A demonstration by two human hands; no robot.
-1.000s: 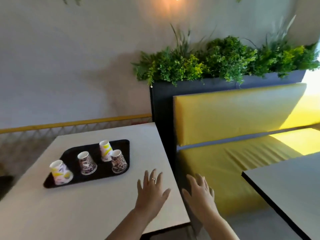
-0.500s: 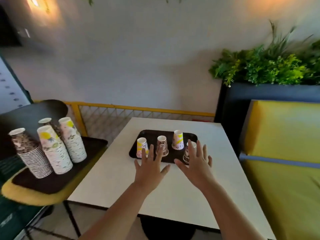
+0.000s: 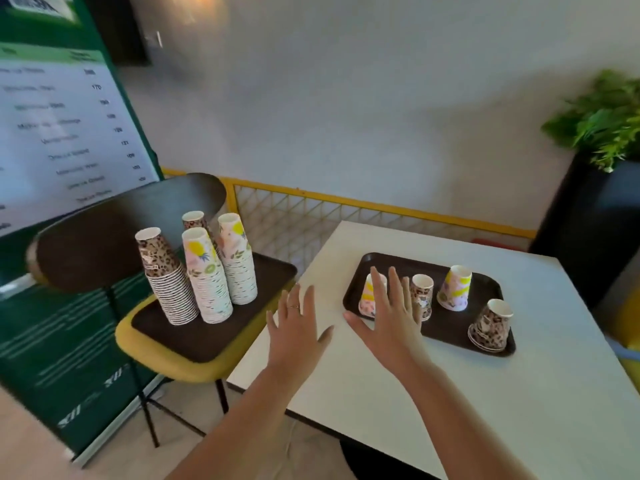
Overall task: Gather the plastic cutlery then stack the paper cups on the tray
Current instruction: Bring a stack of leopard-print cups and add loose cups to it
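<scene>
A dark tray (image 3: 450,334) lies on the white table (image 3: 519,393) and carries several upside-down paper cups: a yellow-patterned one (image 3: 365,299) partly behind my right hand, a leopard-print one (image 3: 423,292), a yellow floral one (image 3: 455,289) and a leopard-print one (image 3: 490,325) at the near right. My right hand (image 3: 389,320) hovers open over the tray's left end, fingers spread. My left hand (image 3: 298,327), also open with a ring on it, hangs over the table's left edge. No plastic cutlery is in view.
A yellow chair (image 3: 194,355) left of the table bears a second dark tray (image 3: 214,334) with tall stacks of paper cups (image 3: 204,271). A green menu banner (image 3: 62,140) stands behind it. A yellow railing (image 3: 346,199) and a dark planter with greenery (image 3: 602,209) line the back.
My view has swung left, bringing the chair with its cup stacks and the menu banner into sight. Both hands stay open and have drifted left relative to the tray.
</scene>
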